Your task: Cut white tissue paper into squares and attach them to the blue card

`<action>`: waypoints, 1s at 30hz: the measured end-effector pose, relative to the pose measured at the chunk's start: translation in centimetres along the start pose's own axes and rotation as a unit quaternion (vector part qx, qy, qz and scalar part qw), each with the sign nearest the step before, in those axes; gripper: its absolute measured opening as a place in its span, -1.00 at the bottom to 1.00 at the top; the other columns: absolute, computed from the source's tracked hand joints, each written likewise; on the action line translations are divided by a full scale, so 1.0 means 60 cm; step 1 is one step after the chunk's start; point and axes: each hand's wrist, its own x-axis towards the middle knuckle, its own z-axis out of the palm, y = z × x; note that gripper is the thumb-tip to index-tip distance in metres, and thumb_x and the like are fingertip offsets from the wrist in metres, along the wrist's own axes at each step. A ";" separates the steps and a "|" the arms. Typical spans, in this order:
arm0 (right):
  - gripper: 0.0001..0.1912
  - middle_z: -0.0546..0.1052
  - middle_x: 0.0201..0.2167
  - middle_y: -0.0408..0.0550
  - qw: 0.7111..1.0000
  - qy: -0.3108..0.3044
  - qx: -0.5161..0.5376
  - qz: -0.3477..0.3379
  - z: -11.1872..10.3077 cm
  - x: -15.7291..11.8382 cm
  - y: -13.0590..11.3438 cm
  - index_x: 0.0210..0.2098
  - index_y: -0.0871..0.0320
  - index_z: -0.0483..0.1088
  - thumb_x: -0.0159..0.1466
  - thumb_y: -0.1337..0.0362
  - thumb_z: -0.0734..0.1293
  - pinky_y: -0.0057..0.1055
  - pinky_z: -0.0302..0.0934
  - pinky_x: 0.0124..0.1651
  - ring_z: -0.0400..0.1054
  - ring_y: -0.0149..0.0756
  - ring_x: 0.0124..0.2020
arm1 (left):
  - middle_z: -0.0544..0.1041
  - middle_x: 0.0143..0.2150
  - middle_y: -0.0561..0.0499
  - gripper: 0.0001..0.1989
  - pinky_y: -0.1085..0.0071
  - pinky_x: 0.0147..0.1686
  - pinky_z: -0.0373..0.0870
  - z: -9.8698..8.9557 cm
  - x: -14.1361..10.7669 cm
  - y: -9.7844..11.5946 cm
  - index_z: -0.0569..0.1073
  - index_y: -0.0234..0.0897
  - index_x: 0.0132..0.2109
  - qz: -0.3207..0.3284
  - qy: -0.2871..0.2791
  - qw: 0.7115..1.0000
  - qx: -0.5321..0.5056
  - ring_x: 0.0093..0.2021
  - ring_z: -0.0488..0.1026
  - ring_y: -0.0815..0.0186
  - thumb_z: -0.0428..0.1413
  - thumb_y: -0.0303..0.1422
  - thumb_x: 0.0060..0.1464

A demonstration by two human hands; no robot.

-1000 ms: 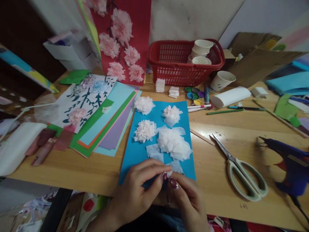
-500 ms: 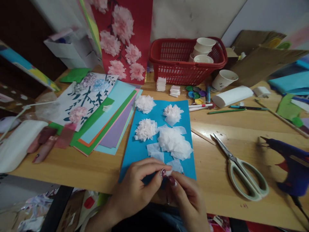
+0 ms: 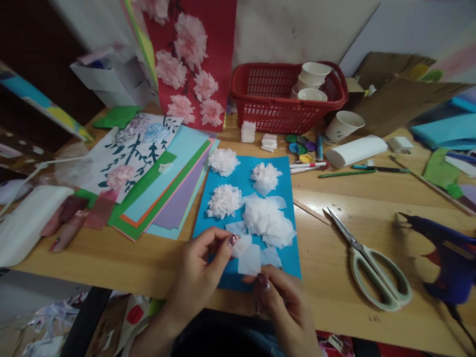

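Between thumb and forefinger, my left hand [image 3: 204, 265] pinches a thin white tissue paper piece [image 3: 242, 245]. A second tissue paper square [image 3: 249, 261] is gripped at its lower right corner by my right hand [image 3: 280, 297], which is closed. Both hands are over the near part of a blue sheet of card [image 3: 232, 282]. On the card are three ruffled white paper flowers [image 3: 224, 201] and a loose heap of tissue squares [image 3: 266, 218]. Another tissue piece [image 3: 270, 257] lies just beyond my right fingers, partly hidden.
Scissors [image 3: 372, 267] and a blue glue gun [image 3: 446, 253] lie to the right, near a wooden stick [image 3: 312, 212]. Coloured paper sheets [image 3: 178, 208] are stacked left. Behind stand a red basket [image 3: 282, 114] with paper cups and a red flower picture [image 3: 226, 59].
My hands, close together before, have moved apart, the left one shifting left and away from me. A tissue square now shows spread flat between them instead of a small hidden bit.
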 end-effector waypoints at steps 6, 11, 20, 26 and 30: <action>-0.57 0.35 -0.66 -0.16 0.998 0.027 0.036 0.052 0.005 -0.004 0.000 -0.44 0.16 0.56 0.35 0.04 0.24 -0.46 0.05 -0.52 0.21 -0.37 -0.61 | 0.50 -0.58 0.11 -0.81 0.57 -0.57 0.43 -0.008 0.020 -0.001 0.46 -0.29 -0.31 -0.035 0.079 0.995 -0.048 -0.59 0.46 0.41 0.14 -0.24 0.16; -0.56 0.28 -0.69 -0.20 0.989 0.051 0.097 0.103 0.007 -0.003 0.001 -0.45 0.18 0.51 0.33 -0.02 0.26 -0.47 -0.01 -0.54 0.15 -0.41 -0.64 | 0.43 -0.63 0.13 -0.78 0.59 -0.70 0.31 -0.009 0.027 -0.003 0.44 -0.30 -0.27 -0.043 0.111 0.992 -0.043 -0.66 0.37 0.42 0.11 -0.21 0.18; -0.60 0.26 -0.61 -0.21 0.925 0.076 0.356 0.108 -0.008 0.020 0.005 -0.36 0.10 0.49 0.16 -0.12 0.37 -0.49 0.09 -0.58 0.05 -0.41 -0.63 | 0.42 -0.07 -0.05 -0.81 0.47 -0.40 0.43 -0.003 0.005 -0.012 0.49 -0.21 -0.06 0.180 0.124 0.963 0.158 -0.47 0.30 0.46 0.12 -0.44 0.17; -0.58 0.52 -0.15 0.04 0.831 0.141 0.527 0.109 -0.021 0.027 -0.022 -0.16 0.02 0.54 0.17 -0.12 0.32 -0.17 0.39 -0.08 0.43 -0.11 -0.12 | 0.55 -0.29 -0.02 -0.78 0.40 -0.24 0.50 0.025 -0.029 0.012 0.46 -0.27 -0.07 0.385 -0.070 0.907 0.155 -0.28 0.51 0.30 0.23 -0.34 0.13; -0.54 0.53 0.02 0.07 0.809 0.147 0.557 0.120 -0.014 0.034 -0.026 -0.11 0.01 0.52 0.22 -0.14 0.25 0.04 0.27 0.12 0.34 0.01 0.15 | 0.60 -0.22 -0.10 -0.79 0.36 -0.20 0.55 0.043 -0.028 0.012 0.49 -0.31 -0.06 0.363 -0.088 0.914 0.157 -0.20 0.56 0.25 0.19 -0.34 0.18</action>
